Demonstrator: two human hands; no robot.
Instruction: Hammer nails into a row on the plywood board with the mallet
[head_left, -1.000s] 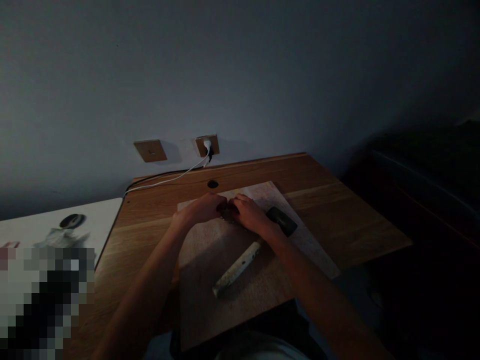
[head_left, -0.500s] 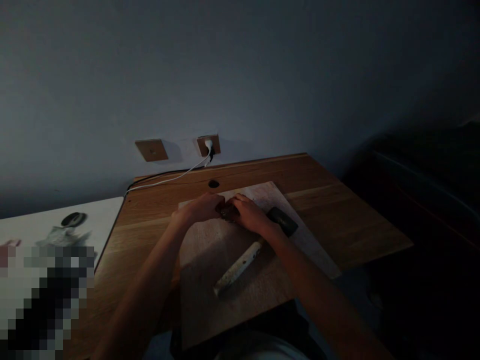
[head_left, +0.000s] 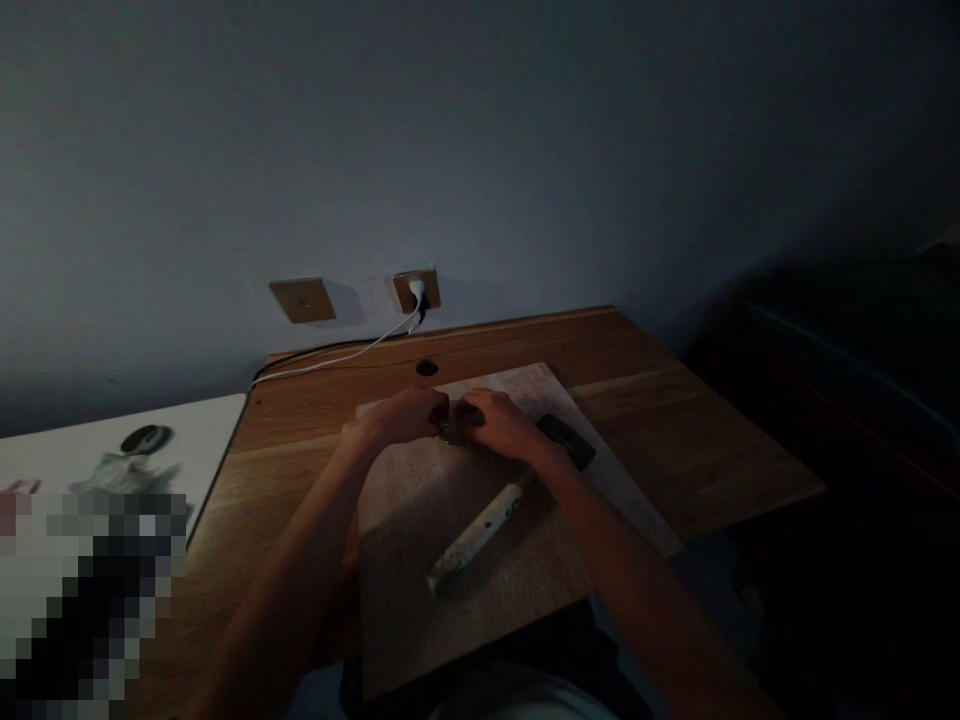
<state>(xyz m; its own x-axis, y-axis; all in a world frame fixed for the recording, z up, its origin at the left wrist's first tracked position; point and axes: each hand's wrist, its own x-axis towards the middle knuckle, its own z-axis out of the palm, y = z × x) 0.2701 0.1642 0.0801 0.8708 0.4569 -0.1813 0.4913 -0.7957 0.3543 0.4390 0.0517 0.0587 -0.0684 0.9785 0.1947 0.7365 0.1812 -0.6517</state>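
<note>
On a pale board (head_left: 420, 620), both hands meet near its far edge. My left hand (head_left: 411, 414) is closed, its curled fingers round something too dark to make out. Close beside it, my right hand (head_left: 496, 420) is closed too, fingers bent inward, and what they hold is hidden. A small shiny bit (head_left: 447, 432) shows in the gap between the hands; its kind cannot be told. Partly under my right forearm lies a mallet (head_left: 480, 530) with a pale, dark-spotted handle and a black head on the right.
The board rests on a wooden desk (head_left: 720, 440) with a cable hole (head_left: 427, 368) at the back. Cables run from a wall socket (head_left: 417, 290). Left, a white table (head_left: 202, 420) holds a computer mouse (head_left: 146, 439) and a crumpled plastic bag (head_left: 124, 472).
A small gap has opened between my two hands, with my right fingers drawn back slightly to the right. The mallet and board lie where they were.
</note>
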